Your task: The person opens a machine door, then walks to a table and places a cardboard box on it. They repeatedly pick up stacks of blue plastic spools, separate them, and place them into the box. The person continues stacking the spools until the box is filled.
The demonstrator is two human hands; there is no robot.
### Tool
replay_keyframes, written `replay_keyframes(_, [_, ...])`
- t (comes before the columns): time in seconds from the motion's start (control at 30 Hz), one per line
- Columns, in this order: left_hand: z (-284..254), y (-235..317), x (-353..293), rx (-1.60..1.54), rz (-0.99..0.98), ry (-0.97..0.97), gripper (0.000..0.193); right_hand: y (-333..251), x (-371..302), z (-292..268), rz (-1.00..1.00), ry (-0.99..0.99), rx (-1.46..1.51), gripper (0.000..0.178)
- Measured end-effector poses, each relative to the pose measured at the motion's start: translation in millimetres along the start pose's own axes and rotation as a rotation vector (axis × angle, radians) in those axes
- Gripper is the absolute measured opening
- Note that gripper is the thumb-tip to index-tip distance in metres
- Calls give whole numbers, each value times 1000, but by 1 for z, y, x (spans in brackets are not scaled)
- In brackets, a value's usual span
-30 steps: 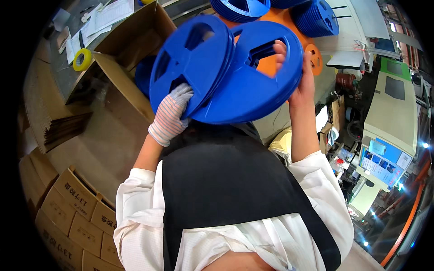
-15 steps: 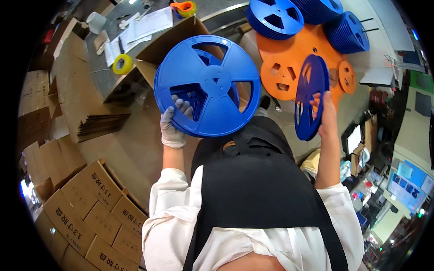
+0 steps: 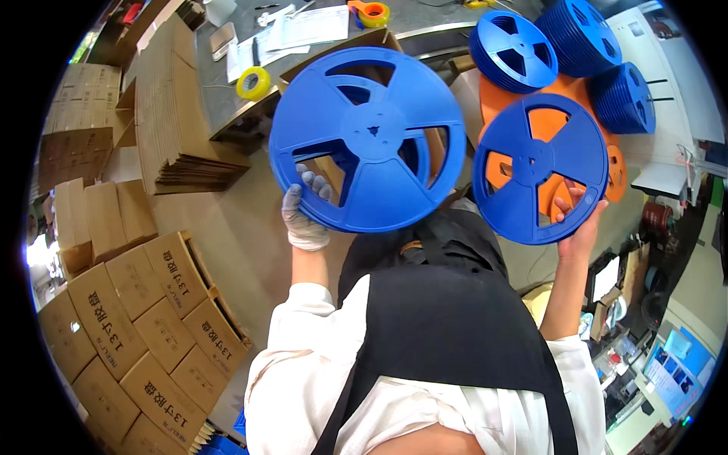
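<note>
My left hand (image 3: 305,218), in a pale glove, grips the lower left edge of a large blue plastic reel (image 3: 385,144), fingers hooked through one of its cutouts. More blue rims show through its windows; whether they belong to this reel or to others behind it I cannot tell. On the right my bare right hand (image 3: 582,233) holds a second blue reel disc (image 3: 552,161) by its lower right rim, its face turned toward me. Beyond that disc stand several stacks of blue discs (image 3: 506,74) over an orange plate with cutouts (image 3: 491,105).
Behind the left reel stands an open cardboard box (image 3: 378,38). A grey table (image 3: 216,92) at the far left bears papers, a yellow tape roll (image 3: 252,83) and an orange tape dispenser (image 3: 370,11). Flattened cardboard (image 3: 161,121) stands at left, above stacked cartons (image 3: 155,330).
The disc in my right hand has turned from nearly edge-on to face me. My view has swung, so the table and boxes sit further right. My left hand keeps its reel.
</note>
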State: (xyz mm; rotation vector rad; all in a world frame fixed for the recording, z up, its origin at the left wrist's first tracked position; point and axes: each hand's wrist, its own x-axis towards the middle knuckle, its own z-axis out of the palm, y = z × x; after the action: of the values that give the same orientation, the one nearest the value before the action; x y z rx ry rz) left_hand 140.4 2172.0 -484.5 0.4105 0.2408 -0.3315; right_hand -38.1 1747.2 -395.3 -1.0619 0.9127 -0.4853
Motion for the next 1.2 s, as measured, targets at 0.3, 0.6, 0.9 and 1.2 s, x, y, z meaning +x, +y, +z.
replay_keyframes(0.3, [22,-33,13,466,-77,18,34,3,3,-30,17,-422,661,50])
replay_keyframes(0.6, [47,-40,-2,575,-46,100,31,11,-1,-20,97,-514,871,48])
replay_keyframes(0.9, [84,-82,-3,527,-187,-28,32,6,-16,47,-22,-348,331,55])
replay_keyframes(1.2, [87,-121,4,416,-389,70,39,86,-73,138,-525,-1005,-985,66])
